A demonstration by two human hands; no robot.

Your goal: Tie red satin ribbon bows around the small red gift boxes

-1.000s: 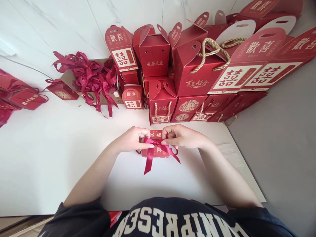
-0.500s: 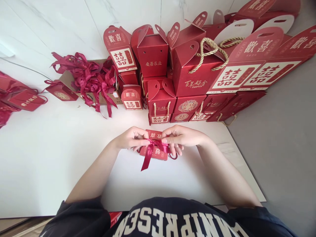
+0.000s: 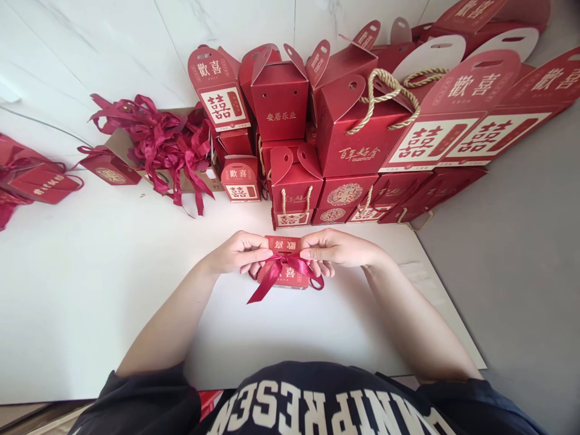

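Box (image 3: 290, 278): one, red, small, sitting on the white table (image 3: 81, 272) between the two hands, its printed lettering reading upside down from where I am standing.

Ribbon (image 3: 285, 260): one, crimson, lying knotted across the top of the box, one tail trailing past its near left corner.

Cord (image 3: 319, 281): dark red, looping out at the right side of the box.

Left hand (image 3: 247, 252): narrow, thumb and forefinger pinching the ribbon at the left of the box.

Right hand (image 3: 328, 248): likewise narrow, thumb and forefinger pinching the ribbon at the right of the box, the other fingers curling loosely below.

Stacked boxes (image 3: 280, 90): many, red, standing behind the box and reaching off to its right (several are wearing gold rope handles (image 3: 384, 90)).

Carton (image 3: 123, 145): brown, standing behind and left of the box, spilling over with loose ribbons (image 3: 161, 148).

Emblem box (image 3: 110, 168): red, standing beside the carton, farther left of the box.

Other red boxes (image 3: 43, 181): lying well apart, far left of the box.

Shirt (image 3: 308, 402): dark, pale-lettered, showing nearest me, in front of the box.
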